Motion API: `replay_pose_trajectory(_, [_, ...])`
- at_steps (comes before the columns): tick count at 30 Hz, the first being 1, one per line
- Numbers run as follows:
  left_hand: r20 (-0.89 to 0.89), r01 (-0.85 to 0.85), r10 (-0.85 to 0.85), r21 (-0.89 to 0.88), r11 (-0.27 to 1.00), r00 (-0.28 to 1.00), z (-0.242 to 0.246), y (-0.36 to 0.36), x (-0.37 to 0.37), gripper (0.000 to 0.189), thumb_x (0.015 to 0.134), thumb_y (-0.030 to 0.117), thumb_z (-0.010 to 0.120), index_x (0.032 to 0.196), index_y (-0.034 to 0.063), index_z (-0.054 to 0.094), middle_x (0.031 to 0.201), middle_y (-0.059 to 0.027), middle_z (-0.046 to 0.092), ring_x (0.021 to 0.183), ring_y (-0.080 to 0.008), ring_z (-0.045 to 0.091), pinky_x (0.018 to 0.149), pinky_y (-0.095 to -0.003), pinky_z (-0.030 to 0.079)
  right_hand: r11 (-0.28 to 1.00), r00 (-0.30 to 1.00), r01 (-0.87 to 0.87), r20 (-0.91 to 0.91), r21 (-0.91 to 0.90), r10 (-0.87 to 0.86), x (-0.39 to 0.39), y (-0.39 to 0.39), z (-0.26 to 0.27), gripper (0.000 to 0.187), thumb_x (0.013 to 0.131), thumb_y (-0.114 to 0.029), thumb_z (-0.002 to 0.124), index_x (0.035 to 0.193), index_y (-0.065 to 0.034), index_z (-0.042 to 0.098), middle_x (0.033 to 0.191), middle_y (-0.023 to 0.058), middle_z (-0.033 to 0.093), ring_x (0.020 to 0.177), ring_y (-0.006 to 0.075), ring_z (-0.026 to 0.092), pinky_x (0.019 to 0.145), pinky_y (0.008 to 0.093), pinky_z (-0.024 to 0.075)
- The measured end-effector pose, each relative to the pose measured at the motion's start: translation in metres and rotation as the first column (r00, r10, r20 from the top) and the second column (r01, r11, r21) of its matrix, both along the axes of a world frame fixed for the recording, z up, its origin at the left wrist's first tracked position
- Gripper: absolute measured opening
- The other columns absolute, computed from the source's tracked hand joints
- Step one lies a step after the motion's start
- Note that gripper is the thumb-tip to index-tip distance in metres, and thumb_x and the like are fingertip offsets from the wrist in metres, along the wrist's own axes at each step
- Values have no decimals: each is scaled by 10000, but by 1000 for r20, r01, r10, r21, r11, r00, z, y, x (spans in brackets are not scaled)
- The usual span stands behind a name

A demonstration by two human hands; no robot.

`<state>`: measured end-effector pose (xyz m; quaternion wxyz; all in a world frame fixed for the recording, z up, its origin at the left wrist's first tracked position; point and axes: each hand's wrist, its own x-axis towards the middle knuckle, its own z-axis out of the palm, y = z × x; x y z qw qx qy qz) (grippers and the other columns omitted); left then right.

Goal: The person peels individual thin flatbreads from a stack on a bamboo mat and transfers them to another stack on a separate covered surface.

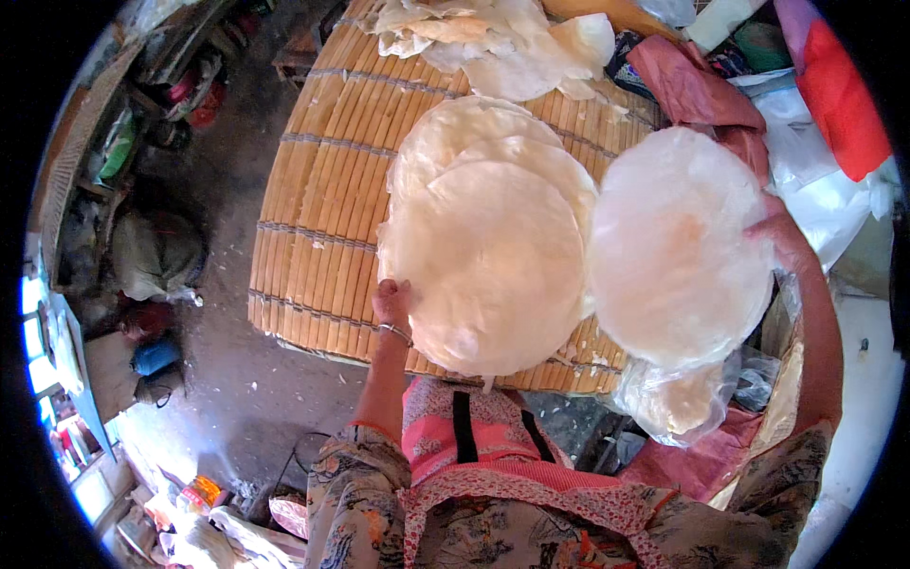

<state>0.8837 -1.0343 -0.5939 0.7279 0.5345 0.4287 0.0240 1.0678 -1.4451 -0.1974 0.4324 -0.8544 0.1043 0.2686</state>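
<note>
Several thin, round, pale sheets, which look like dried rice paper, lie overlapped in a stack [498, 263] on a bamboo-slat mat [320, 235]. My left hand [392, 302] is at the stack's lower left edge, its fingers closed on the rim of the sheets. My right hand [780, 235] grips the right edge of a separate round whitish sheet [679, 249], raised to the right of the stack. Its left edge comes close to the stack; whether they touch I cannot tell. My right thumb lies over the sheet, and the other fingers are partly hidden.
Torn and crumpled sheets [512, 43] lie at the mat's far edge. A clear plastic bag with pale pieces [679, 402] sits below the raised sheet. Red cloth [839, 107] and plastic film [803, 156] lie at the right. Shelves with goods stand along the left wall, beyond the floor.
</note>
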Motion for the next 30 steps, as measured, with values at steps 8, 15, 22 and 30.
replay_pose_trajectory(8, [147,233,-290,317,919,945,78,-34,-6,169,659,-12,585,631,46,428,560,10,383,545,-85,386,484,-245,358,823,818,-567,96,-37,568,-14,92,-156,472,601,-43,534,1067,7,480,876,126,566,864,205,508,800,335,404])
replay_pose_trajectory(15, [185,124,-397,762,636,899,123,-125,24,183,572,-53,567,710,9,465,668,-134,487,591,-310,497,530,-357,412,901,914,-402,9,166,406,-84,201,-261,306,687,-19,471,992,4,474,822,167,572,784,217,560,714,331,442])
replay_pose_trajectory(22, [222,166,-374,619,768,900,118,-130,18,236,590,-66,540,807,2,477,763,-145,525,702,-252,552,547,-309,460,895,945,-326,131,305,300,-84,183,-258,310,681,-31,463,988,10,485,829,117,575,766,180,552,681,298,447])
replay_pose_trajectory(30, [193,248,-471,650,719,861,118,-123,16,457,622,-104,501,1059,20,449,889,-123,515,786,-231,560,568,-271,501,918,918,-388,118,85,378,-80,196,-256,312,740,-207,533,945,21,479,721,152,577,652,227,577,616,316,460])
